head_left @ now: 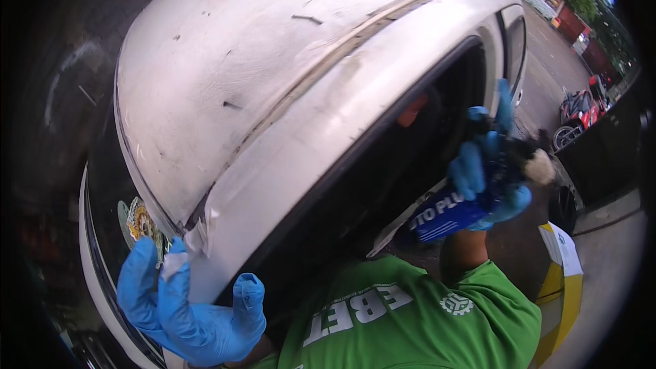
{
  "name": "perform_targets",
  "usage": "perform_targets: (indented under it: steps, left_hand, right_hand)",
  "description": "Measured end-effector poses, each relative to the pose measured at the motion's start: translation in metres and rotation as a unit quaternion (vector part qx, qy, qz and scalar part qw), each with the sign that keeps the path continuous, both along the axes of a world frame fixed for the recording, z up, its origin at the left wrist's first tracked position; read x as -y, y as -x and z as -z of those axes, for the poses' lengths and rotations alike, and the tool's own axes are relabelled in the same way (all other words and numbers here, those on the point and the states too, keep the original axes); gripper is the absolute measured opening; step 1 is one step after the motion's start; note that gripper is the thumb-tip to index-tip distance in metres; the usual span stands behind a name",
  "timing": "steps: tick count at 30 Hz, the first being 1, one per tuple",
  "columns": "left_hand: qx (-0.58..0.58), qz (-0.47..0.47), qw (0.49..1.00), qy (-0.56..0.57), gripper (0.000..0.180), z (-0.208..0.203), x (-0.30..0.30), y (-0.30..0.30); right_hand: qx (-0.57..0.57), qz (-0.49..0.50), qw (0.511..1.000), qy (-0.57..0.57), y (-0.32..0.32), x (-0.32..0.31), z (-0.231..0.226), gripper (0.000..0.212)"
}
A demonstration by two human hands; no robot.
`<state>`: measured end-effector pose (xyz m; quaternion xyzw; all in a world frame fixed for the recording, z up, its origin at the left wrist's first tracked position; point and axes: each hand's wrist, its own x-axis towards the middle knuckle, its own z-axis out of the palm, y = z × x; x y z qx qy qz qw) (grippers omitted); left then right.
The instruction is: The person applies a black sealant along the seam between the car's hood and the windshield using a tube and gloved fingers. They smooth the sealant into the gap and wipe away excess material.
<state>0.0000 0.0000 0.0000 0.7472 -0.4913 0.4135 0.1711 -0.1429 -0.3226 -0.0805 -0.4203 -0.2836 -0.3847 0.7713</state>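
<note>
White car roof (pixel 198 96) | scuffed, dark bits (pixel 307 19) | grey pavement (pixel 547 68) | red motorcycle (pixel 585 115)

The left glove (pixel 198 321) and right glove (pixel 468 167) are bright sky blue; the container (pixel 441 215) is deeper blue, printed with white lettering; the car roof (pixel 253 48) is off-white, flecked and streaked with dark marks. The shirt (pixel 417 324) is green with white lettering and a white gear emblem (pixel 456 304); the motorcycle (pixel 588 117) is red and black.
</note>
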Motion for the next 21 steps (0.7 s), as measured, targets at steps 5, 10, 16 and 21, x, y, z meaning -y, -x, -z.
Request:
perform_targets:
  steps: [5, 10, 16, 21]
  left_hand:
    - [-0.071, 0.168, 0.983, 0.007, 0.053, 0.024, 0.040, 0.049]
    - [-0.417, 0.300, 0.858, -0.019, 0.092, 0.080, 0.124, 0.098]
    - [-0.598, 0.251, 0.761, 0.022, 0.075, 0.100, 0.179, 0.128]
    - [-0.601, 0.234, 0.763, 0.046, 0.073, 0.099, 0.162, 0.126]
  right_hand:
    - [-0.105, -0.044, 0.989, -0.094, 0.009, -0.014, -0.007, 0.111]
    - [-0.182, 0.032, 0.979, -0.089, 0.030, -0.049, -0.025, 0.111]
    - [-0.179, 0.031, 0.980, -0.087, 0.023, -0.026, -0.011, 0.103]
    - [-0.174, 0.019, 0.980, -0.092, 0.019, -0.042, 0.000, 0.102]
